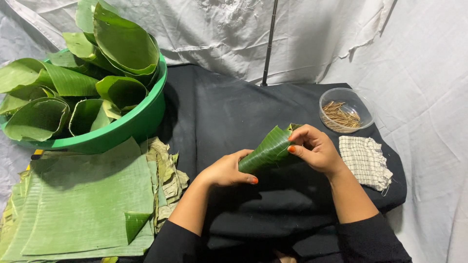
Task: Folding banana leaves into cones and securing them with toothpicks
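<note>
A green banana leaf rolled into a cone (269, 148) hangs above a black cloth (229, 109), held by both hands. My left hand (228, 170) grips the narrow lower end. At the wide upper end, my right hand (317, 148) pinches the rim with its fingertips. Both hands have orange-painted nails and black sleeves.
A green basin (139, 124) at the left holds several rolled leaf cones. Flat banana leaf sheets (83, 199) lie stacked below it. A clear plastic bowl of thin sticks (345, 111) and a checked cloth (364, 160) sit at the right. White sheeting hangs behind.
</note>
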